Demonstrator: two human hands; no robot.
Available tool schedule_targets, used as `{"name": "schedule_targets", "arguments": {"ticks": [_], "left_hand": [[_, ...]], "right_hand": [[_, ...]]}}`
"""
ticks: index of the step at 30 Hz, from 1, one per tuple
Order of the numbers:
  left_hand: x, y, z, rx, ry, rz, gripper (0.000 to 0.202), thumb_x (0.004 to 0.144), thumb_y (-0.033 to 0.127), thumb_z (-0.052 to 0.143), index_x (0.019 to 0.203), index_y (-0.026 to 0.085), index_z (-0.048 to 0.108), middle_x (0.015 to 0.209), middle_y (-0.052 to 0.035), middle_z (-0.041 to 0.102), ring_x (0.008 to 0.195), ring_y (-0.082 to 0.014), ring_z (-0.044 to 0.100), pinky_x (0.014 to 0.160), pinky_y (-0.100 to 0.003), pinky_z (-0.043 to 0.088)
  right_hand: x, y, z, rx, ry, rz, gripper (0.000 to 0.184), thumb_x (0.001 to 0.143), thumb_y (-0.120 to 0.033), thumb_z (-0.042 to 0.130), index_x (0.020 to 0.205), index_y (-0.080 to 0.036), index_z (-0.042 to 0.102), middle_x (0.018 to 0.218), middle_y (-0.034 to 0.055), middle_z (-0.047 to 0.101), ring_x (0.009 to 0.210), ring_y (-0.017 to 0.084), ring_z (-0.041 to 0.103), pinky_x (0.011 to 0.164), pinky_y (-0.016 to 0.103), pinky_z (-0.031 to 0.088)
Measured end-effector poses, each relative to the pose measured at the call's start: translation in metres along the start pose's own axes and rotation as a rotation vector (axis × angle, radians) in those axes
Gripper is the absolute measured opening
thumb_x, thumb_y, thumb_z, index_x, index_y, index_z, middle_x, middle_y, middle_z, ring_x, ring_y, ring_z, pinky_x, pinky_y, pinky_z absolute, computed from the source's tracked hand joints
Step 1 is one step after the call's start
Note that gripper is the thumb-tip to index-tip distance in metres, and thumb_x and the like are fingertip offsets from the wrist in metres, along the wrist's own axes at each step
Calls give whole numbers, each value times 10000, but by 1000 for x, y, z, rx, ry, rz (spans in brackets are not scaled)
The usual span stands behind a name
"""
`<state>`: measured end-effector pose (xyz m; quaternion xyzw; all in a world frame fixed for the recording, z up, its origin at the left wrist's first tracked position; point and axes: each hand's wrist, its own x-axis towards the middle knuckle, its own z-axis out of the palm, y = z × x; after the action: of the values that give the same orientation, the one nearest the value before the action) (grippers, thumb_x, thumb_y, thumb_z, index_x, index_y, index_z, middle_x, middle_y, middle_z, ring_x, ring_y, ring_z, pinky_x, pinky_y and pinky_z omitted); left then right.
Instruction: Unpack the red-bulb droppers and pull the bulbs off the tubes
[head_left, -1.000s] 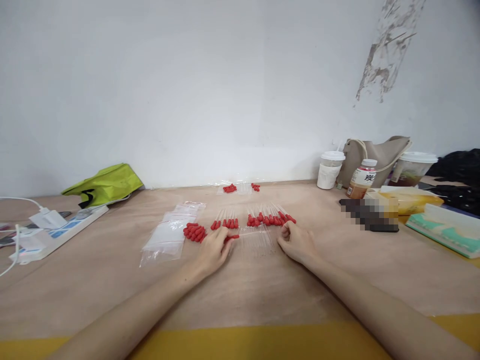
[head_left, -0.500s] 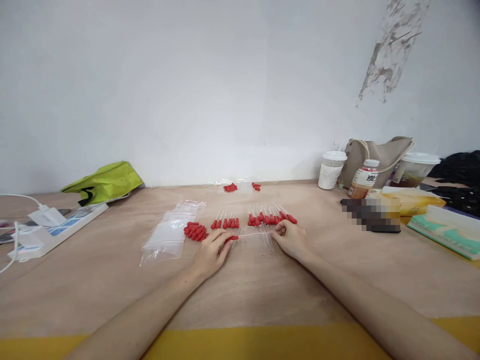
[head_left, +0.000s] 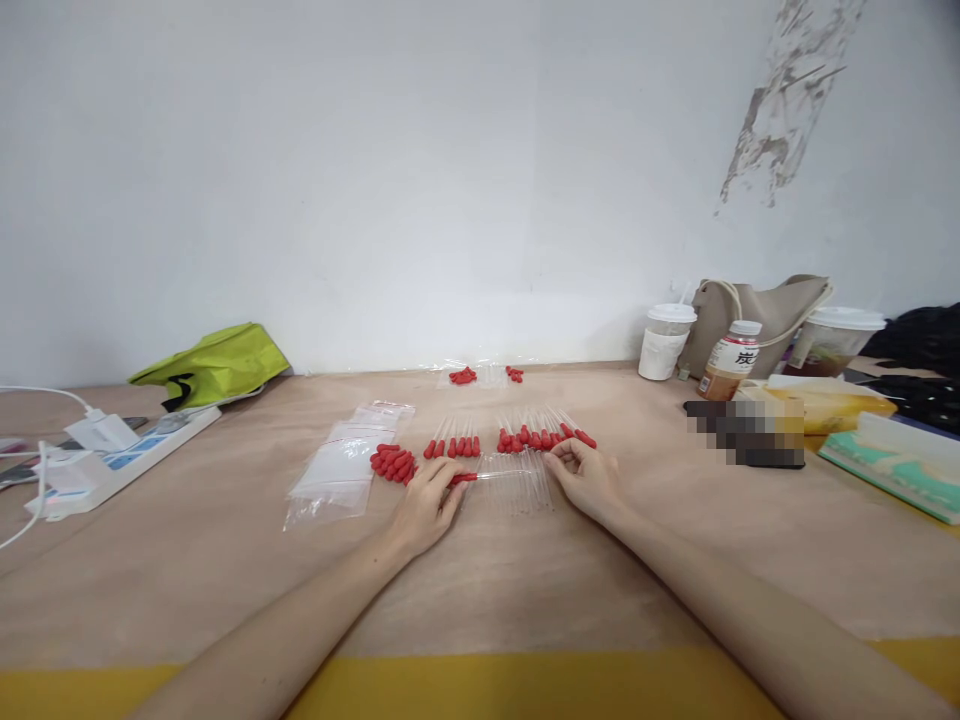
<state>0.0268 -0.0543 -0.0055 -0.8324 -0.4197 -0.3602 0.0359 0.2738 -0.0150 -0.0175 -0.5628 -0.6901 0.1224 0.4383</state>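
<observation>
The red-bulbed dropper (head_left: pixel 491 476) lies crosswise, pointing right.

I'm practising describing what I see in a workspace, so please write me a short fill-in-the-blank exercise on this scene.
1. The left hand pinches a ____ bulb.
2. Loose clear tubes lie ____ the left hand and the right hand.
3. The drink bottle has a ____ cap.
4. Seen from the person, the lime-green bag lies to the ____ of both hands.

Missing words: red; between; white; left.
</observation>
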Motion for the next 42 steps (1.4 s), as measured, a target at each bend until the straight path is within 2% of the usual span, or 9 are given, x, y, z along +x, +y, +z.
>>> {"name": "schedule_targets", "arguments": {"ticks": [3,7,14,19,32,38,42], "left_hand": [[0,0,0,59,-1,31,131,840,205,440,929,190,536,895,-36,603,844,-161,542,753,-310,383],[1,4,-2,126,6,64,123,838,222,454,903,201,556,865,-18,629,807,-158,550,737,-319,341],[2,7,-3,121,20,73,115,840,234,460,883,203,563,865,-13,641,803,-148,554,757,-318,319],[3,7,-2,125,23,76,118,840,232,459,874,200,568,854,-14,641,805,-150,554,767,-323,313],[2,7,-2,126,27,76,113,838,228,463,865,201,570,844,-9,640,798,-146,554,773,-323,308],[5,8,-3,128,35,81,122,842,237,459,860,202,574,842,-12,643,792,-145,556,774,-323,309],[4,9,-3,131,48,98,114,839,241,476,863,204,580,835,-7,647,782,-139,558,759,-316,315]], "right_hand": [[1,5,0,32,7,-62,293,795,-428,426,725,-205,603,688,11,645,624,154,564,629,290,384],[4,11,3,97,-23,-215,320,819,-417,408,758,-191,626,779,44,650,747,174,571,697,293,408],[6,20,8,172,-64,-26,312,808,-421,403,865,-189,604,818,60,657,721,190,599,658,315,454],[7,21,13,395,-91,-10,307,789,-422,428,909,-165,546,814,78,636,697,185,614,660,323,486],[9,27,17,435,-85,10,292,777,-446,459,841,-174,544,761,63,626,683,179,608,655,322,488],[6,15,7,333,-56,-116,292,819,-409,421,843,-165,578,816,68,632,742,172,585,668,298,458],[-4,0,-4,160,-79,-410,242,829,-371,453,891,-193,605,856,54,633,808,167,559,768,323,403]]}}
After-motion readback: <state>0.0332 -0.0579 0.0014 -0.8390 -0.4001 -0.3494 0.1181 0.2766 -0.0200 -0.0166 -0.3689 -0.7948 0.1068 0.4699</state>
